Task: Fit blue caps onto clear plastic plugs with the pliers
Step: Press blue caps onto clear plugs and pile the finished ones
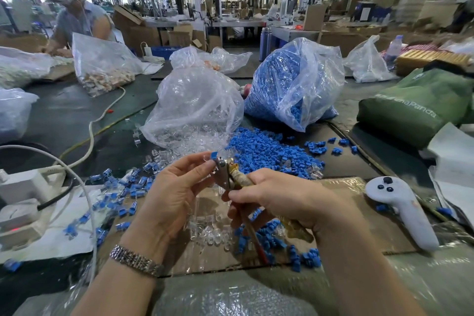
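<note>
The left hand's fingertips pinch a small blue plastic cap seated on a clear plastic plug, holding it at the tip of the metal pliers. The plug is nearly invisible against the clear pile behind it, and whether the pliers' jaws are touching the piece cannot be made out. The right hand wraps its curled fingers around the pliers' worn, tape-wrapped handles, whose lower ends run under the palm and are partly hidden. The left hand is raised palm-inward, a silver metal watch band on its wrist; both forearms rise from the bottom edge, cut off there.

Beneath the hands, loose blue caps and clear plugs lie on a flat brown cardboard sheet. Beyond are a heap of blue caps, a clear plastic bag of clear plugs and a clear bag of blue caps. A white handheld controller lies to the right.
</note>
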The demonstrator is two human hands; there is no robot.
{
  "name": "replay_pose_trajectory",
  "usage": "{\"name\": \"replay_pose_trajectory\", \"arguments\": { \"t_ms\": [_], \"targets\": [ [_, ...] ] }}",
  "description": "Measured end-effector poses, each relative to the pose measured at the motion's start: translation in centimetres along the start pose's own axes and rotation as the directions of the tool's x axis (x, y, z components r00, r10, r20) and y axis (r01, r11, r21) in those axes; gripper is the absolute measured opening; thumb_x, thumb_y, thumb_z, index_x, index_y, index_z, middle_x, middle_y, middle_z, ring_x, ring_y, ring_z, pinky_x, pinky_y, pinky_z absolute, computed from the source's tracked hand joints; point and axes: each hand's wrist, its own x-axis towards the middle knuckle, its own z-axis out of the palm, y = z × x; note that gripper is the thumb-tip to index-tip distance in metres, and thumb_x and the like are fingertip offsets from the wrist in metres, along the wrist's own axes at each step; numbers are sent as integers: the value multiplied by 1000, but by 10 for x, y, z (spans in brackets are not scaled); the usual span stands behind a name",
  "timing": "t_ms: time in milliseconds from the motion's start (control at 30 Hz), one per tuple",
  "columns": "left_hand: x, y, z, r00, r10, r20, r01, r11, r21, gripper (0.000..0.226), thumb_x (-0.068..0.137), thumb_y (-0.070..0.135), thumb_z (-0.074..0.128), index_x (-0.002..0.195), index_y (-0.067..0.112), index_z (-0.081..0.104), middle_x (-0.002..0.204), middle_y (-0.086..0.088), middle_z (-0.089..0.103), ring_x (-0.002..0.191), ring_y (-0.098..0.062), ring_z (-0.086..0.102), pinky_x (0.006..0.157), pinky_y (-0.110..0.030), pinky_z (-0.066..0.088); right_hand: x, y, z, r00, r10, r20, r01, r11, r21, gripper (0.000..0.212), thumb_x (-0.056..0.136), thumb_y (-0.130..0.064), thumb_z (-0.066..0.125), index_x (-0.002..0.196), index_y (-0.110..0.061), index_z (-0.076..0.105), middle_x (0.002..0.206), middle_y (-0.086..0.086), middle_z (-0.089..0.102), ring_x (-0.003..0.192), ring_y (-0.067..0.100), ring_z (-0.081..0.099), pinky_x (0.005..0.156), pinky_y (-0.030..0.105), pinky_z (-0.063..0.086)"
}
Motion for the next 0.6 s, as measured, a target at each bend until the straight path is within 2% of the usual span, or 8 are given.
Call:
{"name": "replay_pose_trajectory", "arguments": {
  "t_ms": [67, 133, 233, 300, 400, 467, 600],
  "targets": [
    [-1, 0, 0, 1000, 19, 6, -19, 996, 81, 21, 74, 12, 79, 95, 12, 81, 103, -15, 77, 95, -28, 74, 92, -41, 60, 0, 1, -1, 1000, 3, -17, -3, 1000, -4, 23, 103, -20, 58, 111, 2, 61, 94, 12, 74, 99, 33, 74, 93, 51, 59],
    [-3, 0, 0, 999, 22, 27, -25, 991, 131, 22, 74, 15, 79, 96, 13, 81, 104, -16, 77, 96, -28, 74, 93, -41, 60, -1, 0, -1, 1000, 7, -26, -7, 1000, -14, 27, 103, -20, 58, 113, 4, 60, 93, 12, 75, 99, 33, 74, 93, 53, 58],
    [-4, 0, -1, 1000, 7, 13, -9, 987, 160, 27, 73, 19, 81, 100, 13, 80, 107, -20, 76, 98, -32, 73, 94, -46, 57, 0, 1, -3, 999, 12, -31, -13, 999, -36, 30, 104, -26, 57, 114, 2, 62, 95, 15, 76, 95, 31, 75, 90, 49, 60],
    [-5, 0, 0, 1000, 1, 8, -2, 984, 176, 29, 74, 20, 82, 101, 13, 80, 109, -20, 75, 100, -34, 73, 95, -48, 56, 0, 1, -4, 999, 11, -41, -13, 999, -41, 34, 104, -33, 57, 109, 0, 65, 88, 11, 76, 90, 30, 76, 88, 46, 62],
    [-6, 1, 3, 1000, 12, -1, -11, 982, 188, 34, 68, 25, 84, 100, 14, 81, 107, -19, 76, 97, -33, 74, 90, -43, 61, 3, 2, -1, 997, 4, -71, -7, 999, -47, 40, 102, -43, 57, 97, -5, 68, 75, 3, 72, 75, 26, 75, 78, 41, 64],
    [-6, 1, 3, 1000, 25, -12, -22, 976, 217, 28, 72, 23, 80, 100, 15, 81, 105, -18, 77, 97, -33, 74, 88, -40, 62, 4, 3, 2, 994, -4, -107, -4, 998, -70, 43, 102, -46, 56, 90, -7, 68, 68, 1, 69, 66, 21, 72, 69, 35, 63],
    [-5, 0, 1, 999, 33, -6, -30, 969, 246, 25, 79, 21, 75, 102, 17, 80, 107, -17, 77, 101, -35, 74, 91, -41, 61, 6, 5, 5, 992, -19, -126, 7, 995, -98, 47, 102, -49, 54, 85, -8, 68, 66, 1, 67, 62, 19, 71, 60, 30, 60]
  ]
}}
